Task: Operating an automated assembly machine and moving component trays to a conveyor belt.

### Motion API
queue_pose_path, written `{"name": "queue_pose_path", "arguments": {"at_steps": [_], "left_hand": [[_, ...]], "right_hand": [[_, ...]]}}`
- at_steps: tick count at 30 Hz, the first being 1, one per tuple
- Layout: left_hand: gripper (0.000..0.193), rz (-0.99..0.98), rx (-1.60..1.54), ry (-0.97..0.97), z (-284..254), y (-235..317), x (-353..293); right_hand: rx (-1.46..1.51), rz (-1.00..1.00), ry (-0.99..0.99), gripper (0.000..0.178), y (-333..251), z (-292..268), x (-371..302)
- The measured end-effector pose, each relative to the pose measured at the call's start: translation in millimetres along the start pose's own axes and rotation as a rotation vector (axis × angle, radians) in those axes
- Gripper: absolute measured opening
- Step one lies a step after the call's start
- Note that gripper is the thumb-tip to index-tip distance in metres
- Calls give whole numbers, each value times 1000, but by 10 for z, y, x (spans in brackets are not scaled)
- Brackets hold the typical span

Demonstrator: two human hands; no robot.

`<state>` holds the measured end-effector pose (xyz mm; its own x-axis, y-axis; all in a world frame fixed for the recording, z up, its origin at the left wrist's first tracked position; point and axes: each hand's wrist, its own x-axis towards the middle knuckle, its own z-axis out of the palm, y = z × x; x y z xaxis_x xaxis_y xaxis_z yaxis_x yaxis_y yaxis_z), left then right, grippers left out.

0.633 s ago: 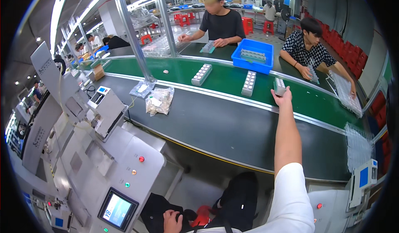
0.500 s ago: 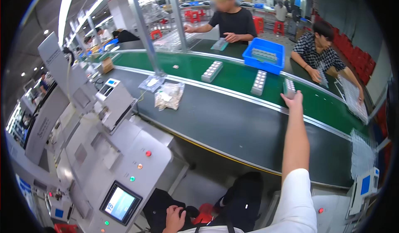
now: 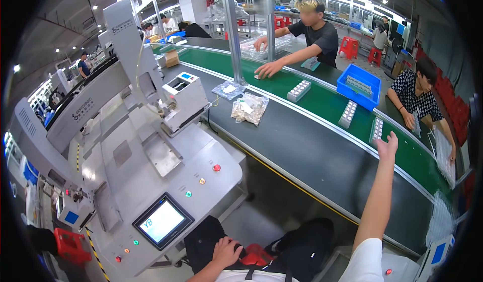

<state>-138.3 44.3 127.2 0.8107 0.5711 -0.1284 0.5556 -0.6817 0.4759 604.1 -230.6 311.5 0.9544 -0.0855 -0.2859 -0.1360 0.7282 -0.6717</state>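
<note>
My right arm stretches out over the green conveyor belt (image 3: 322, 92). At its end my right hand (image 3: 386, 145) is open, fingers apart, just in front of a narrow grey tray (image 3: 377, 130) holding small white square parts. The hand looks free of the tray, though its fingertips overlap the tray's near end. Two similar loaded trays lie further left on the belt, a middle tray (image 3: 347, 114) and a far tray (image 3: 299, 90). My left hand (image 3: 226, 252) rests on my dark-clothed thigh, holding nothing, its fingers loosely extended.
Left of me stands a grey machine with a touchscreen (image 3: 162, 220) and coloured buttons. A bag of small beige parts (image 3: 250, 109) lies on the dark ledge. Beyond the belt are a blue bin (image 3: 358, 87) and two co-workers, one reaching to a small piece (image 3: 257, 77) on the belt.
My right hand has released the tray and opened slightly back from it. The view has swung left. The far co-worker's hand has come over the belt to the small piece.
</note>
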Motion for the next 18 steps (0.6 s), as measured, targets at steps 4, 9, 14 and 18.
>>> {"name": "queue_pose_path", "arguments": {"at_steps": [4, 9, 14, 18], "left_hand": [[40, -30, 89, -45, 37, -20, 31], [43, 122, -227, -102, 438, -91, 444], [44, 283, -367, -146, 896, 101, 917], [47, 110, -413, -530, 1532, -455, 952]], "right_hand": [[-459, -266, -391, 27, 563, 23, -942], [-1376, -1130, -401, 18, 1143, -188, -1721], [-1487, -1206, -446, 13, 1282, -298, -2044], [-1550, -1254, -546, 7, 1473, -152, -2215]]}}
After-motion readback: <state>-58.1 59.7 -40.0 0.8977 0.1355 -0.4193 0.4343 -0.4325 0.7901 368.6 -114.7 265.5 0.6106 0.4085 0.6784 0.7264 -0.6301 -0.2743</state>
